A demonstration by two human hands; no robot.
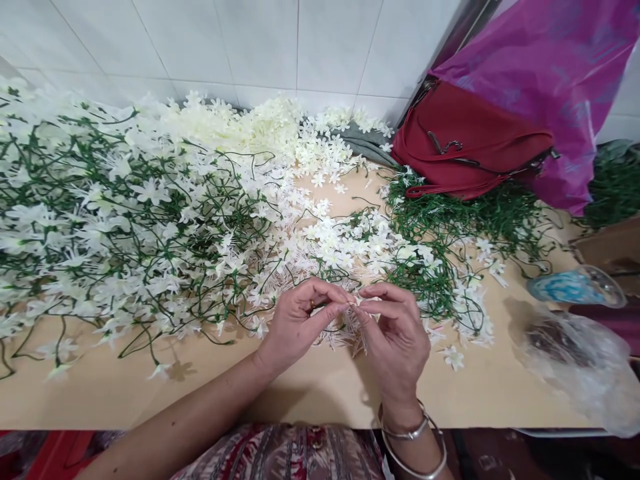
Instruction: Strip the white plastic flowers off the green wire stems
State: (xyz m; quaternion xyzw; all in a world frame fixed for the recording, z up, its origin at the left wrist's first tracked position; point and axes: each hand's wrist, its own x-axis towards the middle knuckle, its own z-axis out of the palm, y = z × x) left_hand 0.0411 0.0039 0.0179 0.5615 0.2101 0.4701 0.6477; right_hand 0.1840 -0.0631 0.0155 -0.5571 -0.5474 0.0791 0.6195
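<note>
Above the table's front middle, my left hand [303, 320] and my right hand [397, 333] meet fingertip to fingertip. Both are pinched closed around something tiny that the fingers mostly hide; its kind cannot be made out. Just beyond and beneath them lie loose white flower pieces and thin white stamen-like strands [295, 257]. White artificial flowers on green stems [150, 193] are heaped to the left of my left hand. Beside my right hand is a tangle of bare green stems [425, 283] mixed with white petals.
Cream blossoms [265, 127] are piled along the tiled wall [330, 47]. A red handbag [470, 140] rests on green stems at the back right, against a purple plastic bag [565, 87]. Near the right edge are a clear cup [575, 287] and a transparent plastic bag [585, 367].
</note>
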